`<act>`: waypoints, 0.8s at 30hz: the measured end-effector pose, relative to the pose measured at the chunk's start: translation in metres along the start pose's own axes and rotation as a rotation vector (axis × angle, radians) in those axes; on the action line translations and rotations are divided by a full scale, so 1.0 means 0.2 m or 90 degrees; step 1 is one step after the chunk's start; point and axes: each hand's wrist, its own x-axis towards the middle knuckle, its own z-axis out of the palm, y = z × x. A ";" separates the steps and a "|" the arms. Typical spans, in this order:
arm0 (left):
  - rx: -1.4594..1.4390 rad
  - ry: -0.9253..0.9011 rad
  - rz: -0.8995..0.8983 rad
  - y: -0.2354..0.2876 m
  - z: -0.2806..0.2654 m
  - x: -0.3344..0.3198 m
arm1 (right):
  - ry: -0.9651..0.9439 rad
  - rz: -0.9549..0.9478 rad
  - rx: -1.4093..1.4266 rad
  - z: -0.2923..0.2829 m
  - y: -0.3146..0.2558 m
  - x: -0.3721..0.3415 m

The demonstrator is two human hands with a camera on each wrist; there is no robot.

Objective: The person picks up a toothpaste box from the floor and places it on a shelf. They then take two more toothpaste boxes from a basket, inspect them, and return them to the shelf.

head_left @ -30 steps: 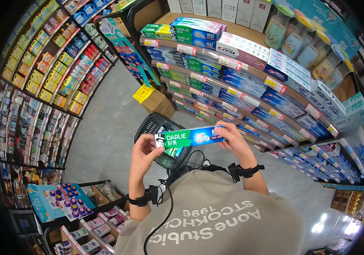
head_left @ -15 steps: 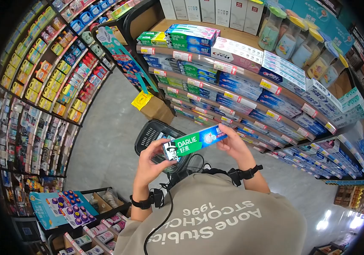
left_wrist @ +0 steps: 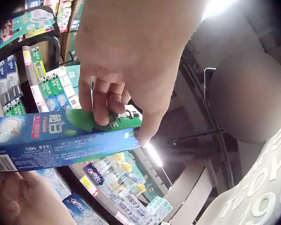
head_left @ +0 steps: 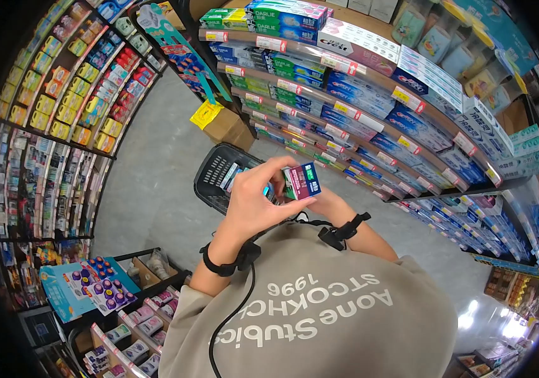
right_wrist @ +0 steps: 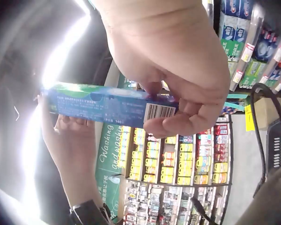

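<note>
A Darlie toothpaste box (head_left: 303, 181), green and blue, is held between both hands in front of the chest, one end turned up toward the head view. My left hand (head_left: 250, 196) pinches it near the green end with thumb and fingers; in the left wrist view that box (left_wrist: 61, 145) shows a blue side with small print. At the opposite end, my right hand (right_wrist: 178, 79) grips the box (right_wrist: 117, 105) beside its barcode. The head view leaves much of the right hand (head_left: 329, 205) hidden behind the box and left hand.
Below the hands stands a dark shopping basket (head_left: 205, 183) with some packs inside. Toothpaste shelves (head_left: 345, 120) rise ahead and to the right. A cardboard box (head_left: 231, 131) with a yellow bag (head_left: 206, 115) sits by the shelf end. Bottle shelves (head_left: 80, 94) line the left.
The toothpaste box has turned from its broad Darlie face to show an end to the head view. My left hand has come up and right, closer to my right hand.
</note>
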 end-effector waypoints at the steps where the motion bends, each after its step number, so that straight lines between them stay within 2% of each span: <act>1: -0.003 0.003 0.003 -0.01 0.00 0.00 | 0.002 0.012 -0.012 0.00 -0.03 -0.01; 5: -0.024 0.004 0.012 -0.04 0.00 -0.01 | 0.020 0.045 -0.094 -0.04 -0.06 -0.01; 9: -0.048 0.006 0.013 -0.05 0.01 0.00 | 0.035 -0.009 -0.066 0.01 -0.09 -0.02; 12: -0.064 0.033 0.061 -0.06 0.03 0.01 | 0.041 -0.014 -0.069 -0.03 -0.09 -0.01; 18: -0.068 -0.012 -0.021 -0.07 0.00 -0.01 | 0.095 0.015 -0.042 -0.14 -0.03 0.00; 20: -0.085 -0.013 -0.014 -0.08 0.00 -0.01 | 0.154 0.023 0.007 -0.08 -0.10 -0.02; 24: -0.093 -0.007 -0.016 -0.08 0.01 0.00 | 0.155 0.037 0.010 -0.21 -0.02 0.02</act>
